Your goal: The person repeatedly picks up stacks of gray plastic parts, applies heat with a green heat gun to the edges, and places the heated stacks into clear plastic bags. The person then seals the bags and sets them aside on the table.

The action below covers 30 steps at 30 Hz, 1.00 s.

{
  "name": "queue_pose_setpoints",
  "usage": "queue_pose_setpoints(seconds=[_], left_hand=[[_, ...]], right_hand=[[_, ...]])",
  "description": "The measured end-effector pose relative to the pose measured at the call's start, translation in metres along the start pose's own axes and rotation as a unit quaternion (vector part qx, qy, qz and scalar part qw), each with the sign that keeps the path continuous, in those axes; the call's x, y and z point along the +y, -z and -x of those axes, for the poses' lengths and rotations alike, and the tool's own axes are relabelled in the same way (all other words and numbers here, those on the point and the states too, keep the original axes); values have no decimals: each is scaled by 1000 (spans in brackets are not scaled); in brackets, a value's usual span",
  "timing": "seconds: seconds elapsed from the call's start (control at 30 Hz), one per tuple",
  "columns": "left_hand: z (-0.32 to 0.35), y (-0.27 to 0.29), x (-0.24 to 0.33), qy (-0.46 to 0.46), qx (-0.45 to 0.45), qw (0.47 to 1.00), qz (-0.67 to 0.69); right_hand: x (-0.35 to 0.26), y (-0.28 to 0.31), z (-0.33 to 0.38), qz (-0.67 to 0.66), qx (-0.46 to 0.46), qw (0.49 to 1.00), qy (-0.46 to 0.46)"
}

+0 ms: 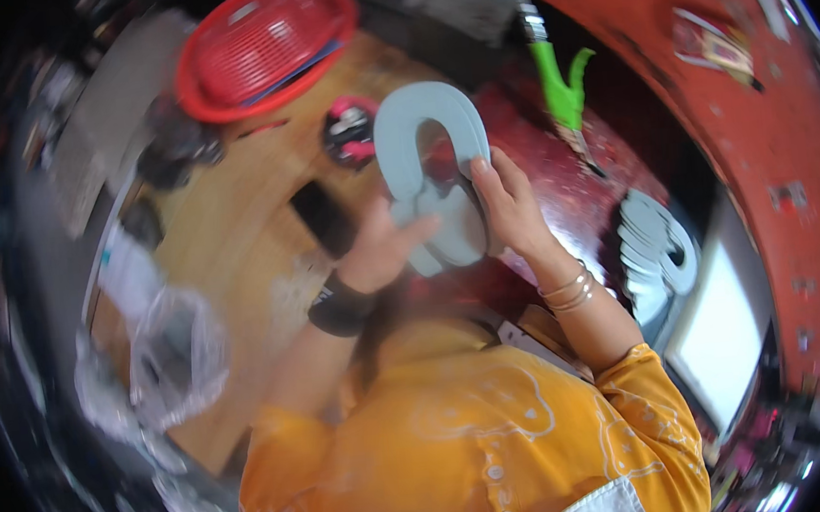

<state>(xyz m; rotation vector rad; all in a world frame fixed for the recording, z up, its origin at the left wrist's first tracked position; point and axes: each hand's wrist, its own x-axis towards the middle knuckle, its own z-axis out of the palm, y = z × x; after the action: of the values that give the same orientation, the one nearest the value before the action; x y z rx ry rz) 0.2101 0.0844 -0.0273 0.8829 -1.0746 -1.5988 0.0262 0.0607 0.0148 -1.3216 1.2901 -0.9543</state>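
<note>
Both my hands hold up a pale grey-blue, horseshoe-shaped flat piece with a long oval opening in it. My left hand grips its lower left end, thumb across the front; a black band sits on that wrist. My right hand pinches the right arm of the piece with its fingers along the edge; thin bangles circle that wrist. The picture is blurred by motion.
A wooden table lies below, with a red oval basket, a black phone, a pink-and-black object and clear plastic bags. A stack of the same pale pieces rests at right near a green tool.
</note>
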Motion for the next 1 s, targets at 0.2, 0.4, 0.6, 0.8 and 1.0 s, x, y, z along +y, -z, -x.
queue_pose_setpoints(seconds=[0.2,0.4,0.6,0.8,1.0], left_hand=[[127,20,-34,82,247,959,114],[228,67,-33,5,308,933,188],[305,176,27,-134,473,862,126],[349,235,41,-111,413,786,447],[317,257,-26,-152,457,762,432]], right_hand=[[15,-83,25,45,-299,953,16],[34,-195,47,55,-498,865,-22],[-18,-363,50,-25,-568,822,-13],[-56,-453,30,110,-674,708,-180],[-42,-519,-21,251,-793,514,-211]])
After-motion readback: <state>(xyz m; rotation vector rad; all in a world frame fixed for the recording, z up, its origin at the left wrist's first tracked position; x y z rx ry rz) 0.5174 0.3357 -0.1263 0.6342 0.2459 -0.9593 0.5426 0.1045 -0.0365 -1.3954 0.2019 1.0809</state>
